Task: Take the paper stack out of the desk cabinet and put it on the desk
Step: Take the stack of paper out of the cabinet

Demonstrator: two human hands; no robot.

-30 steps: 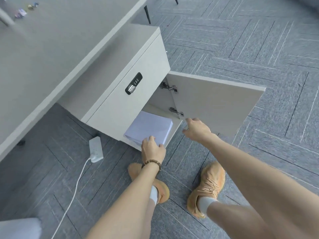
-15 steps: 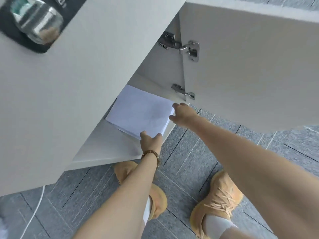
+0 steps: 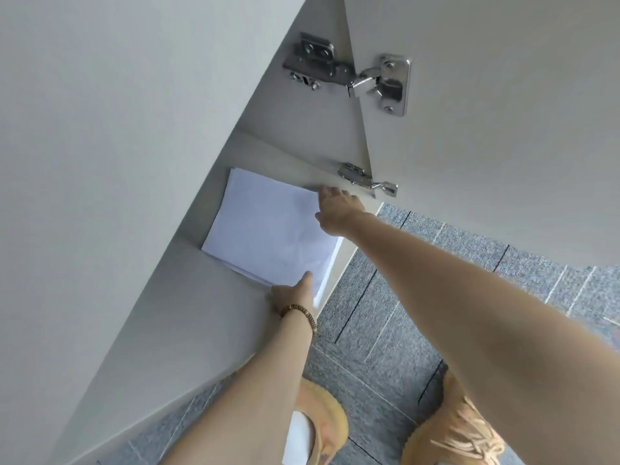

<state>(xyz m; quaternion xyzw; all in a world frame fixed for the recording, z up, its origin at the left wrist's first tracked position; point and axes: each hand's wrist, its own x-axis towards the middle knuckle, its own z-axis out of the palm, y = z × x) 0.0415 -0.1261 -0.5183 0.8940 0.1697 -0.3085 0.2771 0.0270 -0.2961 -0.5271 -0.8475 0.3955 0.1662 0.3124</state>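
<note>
A white paper stack (image 3: 268,226) lies flat on the floor of the open desk cabinet (image 3: 208,317), near its front edge. My left hand (image 3: 293,293), with a bead bracelet on the wrist, pinches the stack's near corner, thumb on top. My right hand (image 3: 337,209) rests on the stack's far right edge, its fingers hidden on the far side. The stack still lies on the cabinet floor. The desk top is out of view.
The cabinet door (image 3: 503,129) stands open to the right on two metal hinges (image 3: 362,78). The cabinet's drawer front (image 3: 117,162) fills the left of the view. Grey carpet (image 3: 402,313) and my two orange shoes (image 3: 453,437) lie below.
My head has dropped closer to the cabinet. My right hand moved from the door's edge onto the stack's right side. My left hand stays at the near corner.
</note>
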